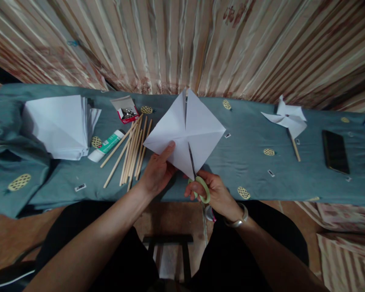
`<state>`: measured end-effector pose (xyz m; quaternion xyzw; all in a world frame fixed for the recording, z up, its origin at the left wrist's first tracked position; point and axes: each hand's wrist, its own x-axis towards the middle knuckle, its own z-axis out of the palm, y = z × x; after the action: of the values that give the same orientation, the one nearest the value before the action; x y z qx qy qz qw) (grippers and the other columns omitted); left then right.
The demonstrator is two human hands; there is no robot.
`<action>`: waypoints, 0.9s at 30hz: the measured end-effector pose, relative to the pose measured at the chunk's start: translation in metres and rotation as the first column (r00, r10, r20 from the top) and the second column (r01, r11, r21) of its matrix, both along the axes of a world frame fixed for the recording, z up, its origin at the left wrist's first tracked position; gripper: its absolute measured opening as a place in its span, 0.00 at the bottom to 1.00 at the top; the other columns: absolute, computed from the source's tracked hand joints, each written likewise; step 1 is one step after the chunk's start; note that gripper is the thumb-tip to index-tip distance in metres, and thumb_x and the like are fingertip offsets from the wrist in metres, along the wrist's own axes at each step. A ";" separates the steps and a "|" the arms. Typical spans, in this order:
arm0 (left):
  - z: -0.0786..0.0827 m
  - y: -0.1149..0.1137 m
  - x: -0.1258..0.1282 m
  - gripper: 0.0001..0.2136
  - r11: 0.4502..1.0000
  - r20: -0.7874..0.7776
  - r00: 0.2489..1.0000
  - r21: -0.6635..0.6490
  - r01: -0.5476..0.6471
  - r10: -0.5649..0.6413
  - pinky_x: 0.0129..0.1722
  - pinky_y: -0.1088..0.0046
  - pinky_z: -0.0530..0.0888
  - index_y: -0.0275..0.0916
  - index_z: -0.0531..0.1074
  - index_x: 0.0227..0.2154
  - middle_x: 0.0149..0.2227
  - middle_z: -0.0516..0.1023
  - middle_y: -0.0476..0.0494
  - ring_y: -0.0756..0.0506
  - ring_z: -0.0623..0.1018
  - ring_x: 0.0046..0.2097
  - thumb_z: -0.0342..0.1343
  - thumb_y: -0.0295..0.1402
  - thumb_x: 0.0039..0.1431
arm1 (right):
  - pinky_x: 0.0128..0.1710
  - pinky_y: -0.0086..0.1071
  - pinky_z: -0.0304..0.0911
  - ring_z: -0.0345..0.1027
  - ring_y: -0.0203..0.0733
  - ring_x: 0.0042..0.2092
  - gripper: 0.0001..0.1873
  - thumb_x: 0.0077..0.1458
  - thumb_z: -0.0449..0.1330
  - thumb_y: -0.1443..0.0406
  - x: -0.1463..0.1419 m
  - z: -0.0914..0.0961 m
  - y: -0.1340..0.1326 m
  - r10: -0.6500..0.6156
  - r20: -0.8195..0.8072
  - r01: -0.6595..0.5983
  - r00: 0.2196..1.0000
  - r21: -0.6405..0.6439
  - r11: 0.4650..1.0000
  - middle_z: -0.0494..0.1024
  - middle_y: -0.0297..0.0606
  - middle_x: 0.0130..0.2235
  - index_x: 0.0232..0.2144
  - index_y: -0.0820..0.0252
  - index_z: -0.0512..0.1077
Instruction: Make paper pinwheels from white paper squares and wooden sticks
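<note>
A square white sheet of paper [205,129], turned corner-up with creases across it, is held above the table. Slits run into it from the top corner and from the bottom corner. My left hand [158,170] pinches its lower left side, thumb on top and fingers beneath. Green-handled scissors [204,188] sit in my right hand [217,190], fingers through the loops, their blades in the lower slit. Part of the blades is hidden by the paper. Several wooden sticks [130,154] lie just left of the sheet.
A stack of white paper [56,127] and a glue tube [106,146] lie at left, near an open box of metal pins [127,111]. At right are a paper pinwheel [288,117] on a stick and a black phone [335,151]. A striped curtain [176,44] hangs behind the cloth-covered table [249,154].
</note>
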<state>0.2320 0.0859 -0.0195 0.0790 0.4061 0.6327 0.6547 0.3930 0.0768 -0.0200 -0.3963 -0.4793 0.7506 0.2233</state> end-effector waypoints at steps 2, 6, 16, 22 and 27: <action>0.000 -0.001 0.000 0.13 1.000 0.000 1.000 0.007 0.008 -0.008 0.28 0.76 0.76 0.36 0.73 0.38 0.33 0.80 0.48 0.50 0.77 0.30 0.67 0.33 0.51 | 0.21 0.25 0.60 0.65 0.30 0.23 0.26 0.45 0.68 0.45 0.000 0.000 0.000 -0.001 0.001 0.001 1.000 -0.006 1.000 0.76 0.32 0.23 0.31 0.61 0.71; 0.001 -0.001 0.000 0.13 1.000 0.002 1.000 0.000 0.010 -0.010 0.31 0.75 0.76 0.36 0.74 0.38 0.34 0.80 0.48 0.49 0.77 0.32 0.67 0.34 0.52 | 0.21 0.24 0.60 0.66 0.31 0.23 0.27 0.44 0.68 0.44 0.001 -0.001 0.000 -0.005 0.001 0.005 1.000 -0.019 1.000 0.76 0.33 0.24 0.32 0.61 0.71; 0.000 -0.002 0.002 0.12 1.000 0.001 1.000 -0.011 -0.002 0.002 0.33 0.75 0.77 0.37 0.74 0.37 0.35 0.80 0.48 0.49 0.78 0.33 0.67 0.33 0.51 | 0.20 0.24 0.58 0.65 0.30 0.22 0.26 0.44 0.68 0.44 -0.001 -0.003 0.000 -0.026 0.006 0.026 1.000 0.001 1.000 0.76 0.33 0.24 0.30 0.60 0.71; 0.006 -0.003 0.003 0.11 1.000 0.012 1.000 -0.026 0.002 -0.002 0.31 0.76 0.78 0.37 0.73 0.37 0.34 0.80 0.49 0.50 0.77 0.32 0.67 0.32 0.52 | 0.20 0.24 0.59 0.65 0.30 0.22 0.27 0.43 0.68 0.44 -0.001 -0.002 0.000 -0.029 0.012 0.029 1.000 0.001 1.000 0.76 0.33 0.23 0.29 0.61 0.72; 0.007 -0.002 0.003 0.13 1.000 0.010 1.000 -0.028 0.002 -0.002 0.29 0.77 0.77 0.37 0.72 0.38 0.33 0.78 0.50 0.50 0.77 0.31 0.67 0.33 0.51 | 0.20 0.24 0.59 0.65 0.30 0.22 0.27 0.42 0.68 0.43 -0.003 0.000 0.000 -0.043 0.015 0.043 0.999 -0.011 0.999 0.76 0.32 0.23 0.28 0.60 0.70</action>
<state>0.2348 0.0835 -0.0128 0.0672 0.4117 0.6265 0.6584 0.3897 0.0764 -0.0205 -0.4132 -0.4679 0.7455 0.2335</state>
